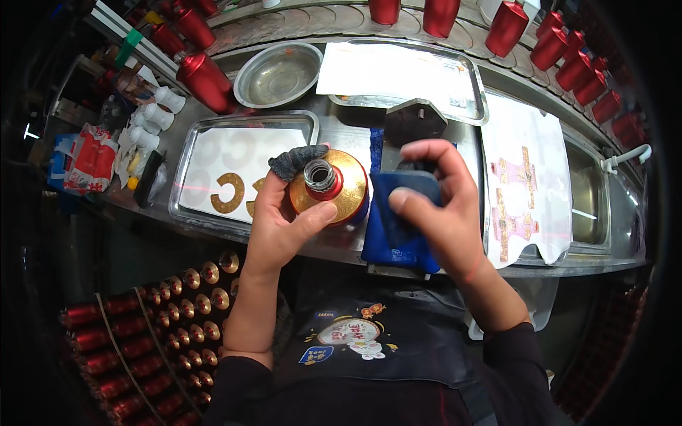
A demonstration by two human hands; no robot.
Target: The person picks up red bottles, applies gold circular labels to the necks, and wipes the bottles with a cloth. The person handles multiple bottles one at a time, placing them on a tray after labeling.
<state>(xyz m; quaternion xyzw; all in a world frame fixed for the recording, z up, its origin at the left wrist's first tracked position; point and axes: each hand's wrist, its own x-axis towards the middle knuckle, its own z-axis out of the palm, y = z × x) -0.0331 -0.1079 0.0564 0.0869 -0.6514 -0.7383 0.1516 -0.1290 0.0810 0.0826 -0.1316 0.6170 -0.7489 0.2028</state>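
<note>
My left hand [277,213] is closed round a bottle [349,186] with a gold shoulder, a red collar and an uncapped, threaded neck tilted towards me. A dark grey finger cover [295,162] wraps one finger of that hand. Between the thumb and fingers of my right hand [447,206] is a flat dark blue scraper-like piece [398,202], just right of the bottle. Below it lies a bright blue cloth or pad [412,260]. Left of the bottle, gold C-shaped stickers [227,194] lie on a white sheet in a metal tray [177,201].
A metal bowl [277,74] and another tray [477,92] stand at the back, near a dark angular block [415,122]. Sheets with gold-and-pink stickers [526,213] lie right, before a sink [591,206]. Red bottles [204,82] line the conveyor [284,21]; racked ones [128,348] stand lower left.
</note>
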